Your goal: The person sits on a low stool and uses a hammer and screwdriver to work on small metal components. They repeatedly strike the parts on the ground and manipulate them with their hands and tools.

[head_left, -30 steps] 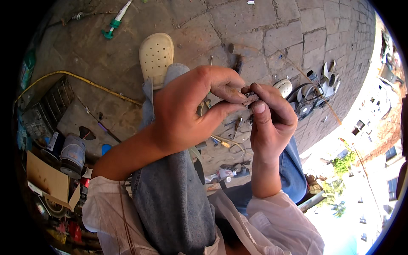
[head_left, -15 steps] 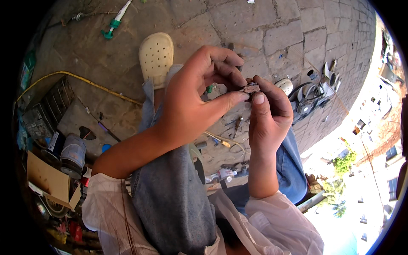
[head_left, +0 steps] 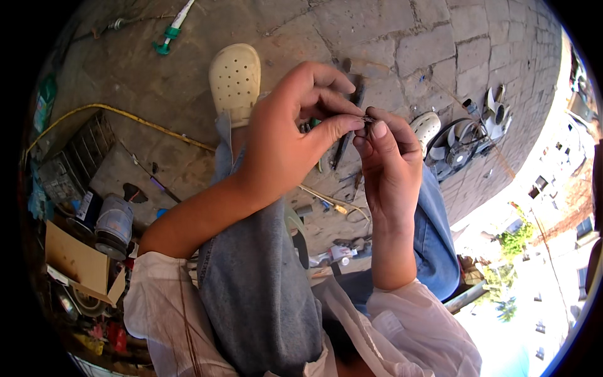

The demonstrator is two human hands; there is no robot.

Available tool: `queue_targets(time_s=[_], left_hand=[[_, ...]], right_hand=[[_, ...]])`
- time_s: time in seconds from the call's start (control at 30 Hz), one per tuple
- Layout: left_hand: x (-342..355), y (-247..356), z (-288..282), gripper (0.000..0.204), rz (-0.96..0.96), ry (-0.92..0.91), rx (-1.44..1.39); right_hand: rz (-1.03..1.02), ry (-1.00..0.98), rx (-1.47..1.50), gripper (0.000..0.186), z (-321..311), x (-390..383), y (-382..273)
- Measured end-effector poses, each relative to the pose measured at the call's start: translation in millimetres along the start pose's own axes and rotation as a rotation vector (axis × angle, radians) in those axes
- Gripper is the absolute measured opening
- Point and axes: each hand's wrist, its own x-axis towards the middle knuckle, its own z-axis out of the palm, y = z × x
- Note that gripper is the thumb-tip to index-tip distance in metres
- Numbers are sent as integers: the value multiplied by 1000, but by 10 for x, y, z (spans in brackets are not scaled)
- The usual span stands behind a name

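Both hands meet above the paving, fingertip to fingertip. Between them is a small dark part (head_left: 368, 119), mostly covered by fingers, so its exact kind cannot be made out. My left hand (head_left: 295, 125) pinches its left side with thumb and index finger, the other fingers curled loosely above. My right hand (head_left: 392, 147) grips the right side between thumb and index finger, the remaining fingers folded in. Dark grime marks the fingertips of both hands.
A yellow hose (head_left: 144, 124) runs along the ground at left, near a dark crate (head_left: 81, 151). An open cardboard box (head_left: 76, 257) and a grimy canister (head_left: 114, 223) stand lower left. A fan assembly (head_left: 461, 141) lies at right. A screwdriver (head_left: 336, 206) lies below the hands.
Both hands have shifted slightly up and left, and the fingers have closed further around the small part, so less of it shows. The view has shifted a little.
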Motion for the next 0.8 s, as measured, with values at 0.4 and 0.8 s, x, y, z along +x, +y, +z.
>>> queue_targets(time_s=[0.4,0.8], left_hand=[[13,-21,-6,34,546,-3,465],[-110,247,75,29,138,-127,121]], right_hand=[[64,-226,-122,36,-39,-15,-6],[-282,-355,-187,28,-170,-78,75]])
